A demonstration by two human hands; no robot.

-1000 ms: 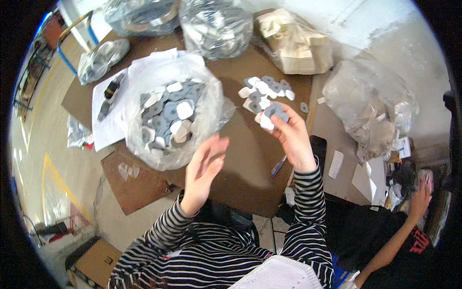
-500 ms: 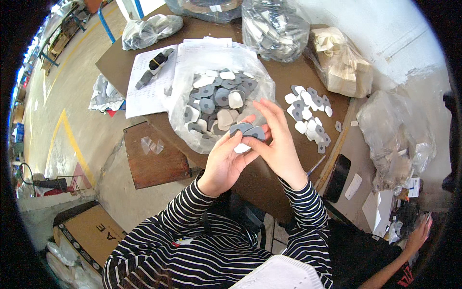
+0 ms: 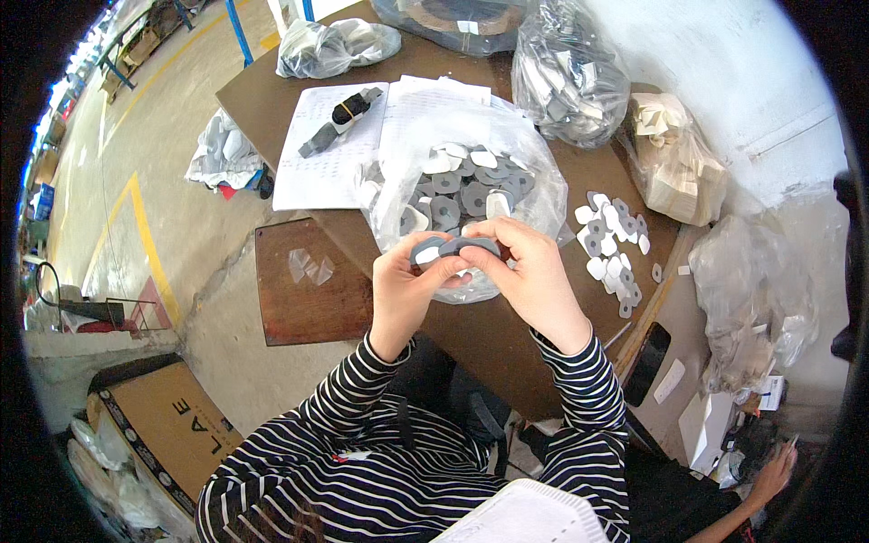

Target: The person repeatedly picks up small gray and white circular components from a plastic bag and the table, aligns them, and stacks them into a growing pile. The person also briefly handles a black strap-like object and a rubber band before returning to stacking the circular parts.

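My left hand (image 3: 405,288) and my right hand (image 3: 532,279) meet in front of the open plastic bag (image 3: 391,210), each closed on small flat grey pads (image 3: 455,246). A white patch shows on the pad at the left fingers. My thumbs press from the near side, the fingers lie behind. Inside the bag are many more rounded grey pads (image 3: 474,196) with dark centre spots, mixed with white ones. To the right of the bag, a loose pile of grey and white pads (image 3: 608,242) lies on the brown table (image 3: 489,348).
An open notebook (image 3: 299,176) carries a banded black-and-grey bundle (image 3: 348,112). Filled clear bags (image 3: 570,86) stand at the back, with a bag of beige pieces (image 3: 673,172) beside them. A wooden board (image 3: 312,303) is at the left. Another person's hand (image 3: 777,471) shows at lower right.
The view has shifted, so the table appears further right. My hands have drawn level with each other, and the pads between them have turned and spread sideways.
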